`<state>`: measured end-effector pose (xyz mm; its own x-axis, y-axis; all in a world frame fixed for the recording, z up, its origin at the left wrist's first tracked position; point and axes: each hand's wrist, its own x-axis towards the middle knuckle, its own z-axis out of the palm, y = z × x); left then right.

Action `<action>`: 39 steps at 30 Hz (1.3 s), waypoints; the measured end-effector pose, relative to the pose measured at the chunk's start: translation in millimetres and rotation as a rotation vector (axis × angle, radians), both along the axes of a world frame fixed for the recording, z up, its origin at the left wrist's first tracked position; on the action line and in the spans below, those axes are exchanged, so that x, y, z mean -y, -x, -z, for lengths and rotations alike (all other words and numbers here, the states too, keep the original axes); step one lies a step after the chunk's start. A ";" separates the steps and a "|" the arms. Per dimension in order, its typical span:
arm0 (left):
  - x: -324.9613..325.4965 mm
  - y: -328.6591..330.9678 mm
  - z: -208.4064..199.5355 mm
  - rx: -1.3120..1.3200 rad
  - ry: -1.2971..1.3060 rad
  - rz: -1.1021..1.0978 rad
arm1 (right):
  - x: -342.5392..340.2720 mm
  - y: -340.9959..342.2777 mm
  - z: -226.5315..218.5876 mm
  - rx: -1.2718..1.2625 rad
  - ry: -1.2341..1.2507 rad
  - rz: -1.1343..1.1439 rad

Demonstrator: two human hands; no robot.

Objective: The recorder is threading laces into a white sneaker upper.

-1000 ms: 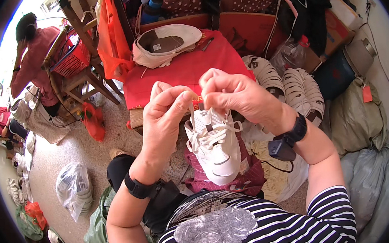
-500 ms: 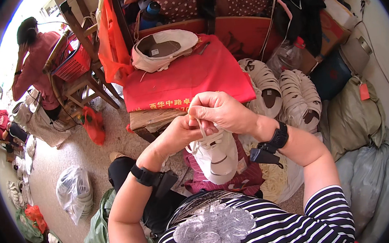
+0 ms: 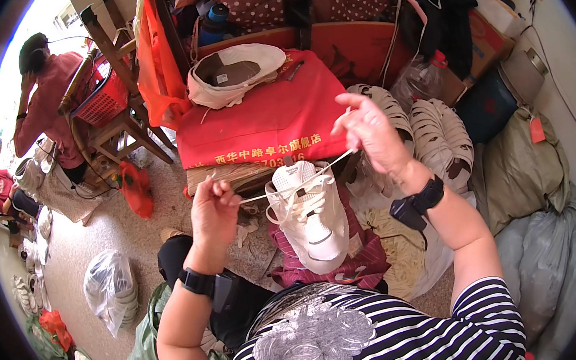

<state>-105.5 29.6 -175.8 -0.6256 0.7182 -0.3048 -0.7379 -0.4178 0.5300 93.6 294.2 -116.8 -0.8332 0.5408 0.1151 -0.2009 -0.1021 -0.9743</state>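
Note:
A white sneaker point(image 3: 311, 229) rests on a maroon cloth point(image 3: 369, 268) over my lap, its toe toward me. Its white shoelace point(image 3: 272, 197) is drawn out to both sides above the tongue. My left hand point(image 3: 213, 209) is closed on one end, left of the shoe. Higher and to the right, my right hand point(image 3: 373, 132) grips the other end, some fingers raised. Beyond them another white shoe point(image 3: 237, 72) without laces lies on a red cloth point(image 3: 250, 125) over a small wooden table.
Stacked white shoes point(image 3: 441, 144) stand to the right, near a pile of pale laces point(image 3: 398, 252) and filled sacks point(image 3: 524, 175). A plastic bag of shoes point(image 3: 110, 285) lies on the floor at left. A person point(image 3: 58, 96) sits beyond a wooden chair with a red basket point(image 3: 105, 93).
My hands were together over the shoe's tongue. They have moved apart, left and right, stretching the shoelace between them, and the shoe's upper part now shows.

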 end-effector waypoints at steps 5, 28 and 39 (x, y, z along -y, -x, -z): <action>14.8 -3.4 8.2 -0.224 0.264 -0.004 | -28.5 -18.7 28.6 0.237 -0.364 0.174; -6.6 -52.5 3.7 -0.779 0.626 0.389 | 39.7 -13.5 24.0 0.550 -1.034 -0.093; -18.8 -42.4 5.0 -0.690 0.656 0.443 | -1.8 0.0 11.3 0.599 -0.554 -0.625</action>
